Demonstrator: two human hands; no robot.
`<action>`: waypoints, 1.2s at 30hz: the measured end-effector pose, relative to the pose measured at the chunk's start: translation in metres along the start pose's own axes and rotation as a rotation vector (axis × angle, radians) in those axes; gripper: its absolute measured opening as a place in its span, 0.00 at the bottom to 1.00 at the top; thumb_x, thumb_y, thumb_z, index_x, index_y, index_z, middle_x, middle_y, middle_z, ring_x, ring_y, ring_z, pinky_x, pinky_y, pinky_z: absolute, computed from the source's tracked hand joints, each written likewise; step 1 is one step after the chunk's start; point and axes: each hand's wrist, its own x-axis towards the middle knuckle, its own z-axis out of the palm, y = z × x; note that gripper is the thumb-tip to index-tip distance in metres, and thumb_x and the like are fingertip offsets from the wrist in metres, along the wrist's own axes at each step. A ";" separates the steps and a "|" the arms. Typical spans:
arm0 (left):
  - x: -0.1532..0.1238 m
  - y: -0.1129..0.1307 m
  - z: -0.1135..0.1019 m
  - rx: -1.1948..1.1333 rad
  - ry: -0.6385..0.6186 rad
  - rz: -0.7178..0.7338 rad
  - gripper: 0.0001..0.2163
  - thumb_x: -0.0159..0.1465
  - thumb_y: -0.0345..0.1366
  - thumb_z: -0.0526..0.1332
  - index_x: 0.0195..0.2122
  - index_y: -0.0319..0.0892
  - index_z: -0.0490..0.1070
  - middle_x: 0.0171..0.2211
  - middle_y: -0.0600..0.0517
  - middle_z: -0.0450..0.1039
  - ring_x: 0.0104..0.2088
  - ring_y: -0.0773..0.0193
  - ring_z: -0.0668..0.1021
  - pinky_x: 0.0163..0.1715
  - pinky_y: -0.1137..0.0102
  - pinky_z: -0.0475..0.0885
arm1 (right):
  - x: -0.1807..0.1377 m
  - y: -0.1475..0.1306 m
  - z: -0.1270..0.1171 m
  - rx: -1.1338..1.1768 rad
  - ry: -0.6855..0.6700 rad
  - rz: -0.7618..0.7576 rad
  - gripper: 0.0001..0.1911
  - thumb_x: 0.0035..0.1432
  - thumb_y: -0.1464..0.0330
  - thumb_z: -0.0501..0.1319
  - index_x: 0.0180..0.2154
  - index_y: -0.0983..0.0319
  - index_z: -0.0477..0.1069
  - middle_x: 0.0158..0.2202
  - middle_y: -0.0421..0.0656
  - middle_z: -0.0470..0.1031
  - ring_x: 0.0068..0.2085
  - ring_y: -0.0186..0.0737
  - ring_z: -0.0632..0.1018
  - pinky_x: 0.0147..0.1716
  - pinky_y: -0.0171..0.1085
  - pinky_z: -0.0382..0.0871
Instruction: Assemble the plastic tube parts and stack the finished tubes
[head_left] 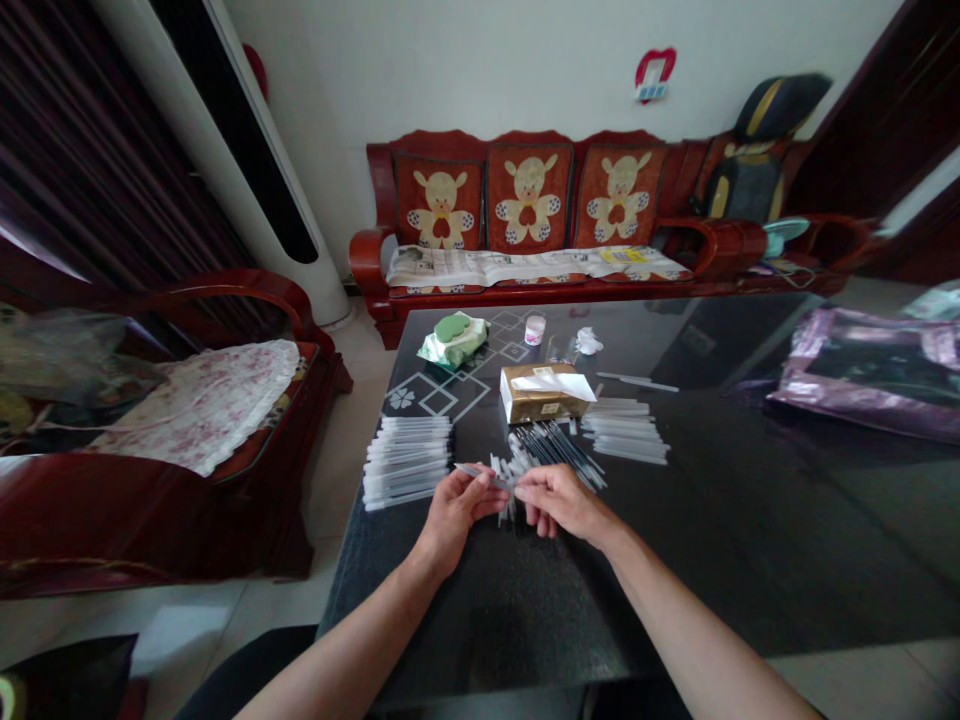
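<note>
Left hand (455, 508): fingertips pinch a thin translucent plastic pen barrel (480, 472).
Right hand (559, 498): fingers curled, pinching the barrel's other end.
Beneath: glossy black table (712, 520).

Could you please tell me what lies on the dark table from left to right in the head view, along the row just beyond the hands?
Stack of clear pen barrels → loose pile of dark refills, just beyond the left hand and right hand, which hold one pen piece between them → smaller stack of clear tubes → shiny purple bag.
</note>
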 end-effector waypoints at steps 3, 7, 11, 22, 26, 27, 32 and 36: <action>0.000 0.001 0.000 0.091 -0.015 0.015 0.14 0.56 0.40 0.66 0.40 0.36 0.71 0.33 0.46 0.76 0.34 0.61 0.79 0.38 0.66 0.74 | -0.001 -0.001 -0.001 -0.052 0.002 0.021 0.17 0.57 0.56 0.57 0.30 0.65 0.70 0.18 0.38 0.71 0.15 0.28 0.71 0.12 0.25 0.62; 0.005 0.002 -0.009 0.240 0.068 0.080 0.15 0.57 0.40 0.65 0.42 0.37 0.71 0.34 0.46 0.76 0.34 0.60 0.79 0.37 0.65 0.74 | 0.000 0.002 -0.007 -0.014 0.153 0.018 0.17 0.58 0.57 0.55 0.31 0.65 0.70 0.19 0.38 0.72 0.15 0.28 0.70 0.11 0.25 0.60; 0.006 0.004 -0.015 0.589 0.034 0.171 0.11 0.59 0.38 0.61 0.40 0.39 0.72 0.31 0.48 0.75 0.29 0.61 0.77 0.31 0.68 0.72 | 0.002 0.006 -0.014 0.039 0.323 0.061 0.16 0.57 0.57 0.55 0.32 0.65 0.69 0.18 0.38 0.71 0.14 0.28 0.69 0.10 0.25 0.59; -0.008 -0.007 -0.002 1.358 -0.169 0.437 0.05 0.61 0.31 0.58 0.38 0.43 0.71 0.35 0.48 0.70 0.37 0.60 0.73 0.37 0.69 0.65 | 0.002 0.006 -0.014 0.062 0.360 0.077 0.16 0.54 0.56 0.57 0.31 0.64 0.70 0.17 0.38 0.71 0.14 0.30 0.70 0.10 0.26 0.59; -0.010 -0.007 -0.003 1.308 -0.147 0.425 0.07 0.57 0.28 0.60 0.36 0.43 0.69 0.34 0.50 0.69 0.33 0.61 0.72 0.33 0.70 0.64 | 0.001 0.005 -0.014 0.088 0.344 0.070 0.16 0.54 0.56 0.58 0.31 0.64 0.68 0.18 0.38 0.72 0.15 0.31 0.71 0.10 0.27 0.60; -0.010 -0.007 -0.003 1.283 -0.142 0.425 0.07 0.56 0.27 0.60 0.36 0.43 0.69 0.33 0.50 0.70 0.33 0.62 0.72 0.33 0.70 0.63 | 0.001 0.004 -0.013 0.099 0.339 0.067 0.17 0.53 0.56 0.58 0.31 0.64 0.68 0.19 0.38 0.72 0.15 0.31 0.72 0.11 0.27 0.60; -0.005 -0.003 -0.002 0.999 -0.029 0.368 0.10 0.55 0.28 0.62 0.39 0.43 0.73 0.29 0.52 0.72 0.28 0.65 0.72 0.30 0.71 0.65 | -0.001 0.001 -0.013 0.132 0.312 0.045 0.17 0.54 0.55 0.58 0.33 0.64 0.67 0.19 0.38 0.71 0.15 0.30 0.70 0.11 0.27 0.60; 0.009 0.010 -0.010 0.472 0.072 0.199 0.10 0.57 0.39 0.63 0.36 0.38 0.75 0.24 0.52 0.71 0.24 0.66 0.73 0.26 0.72 0.68 | -0.004 -0.007 -0.013 0.156 0.244 0.015 0.17 0.54 0.56 0.58 0.33 0.64 0.69 0.14 0.33 0.65 0.12 0.27 0.62 0.10 0.27 0.53</action>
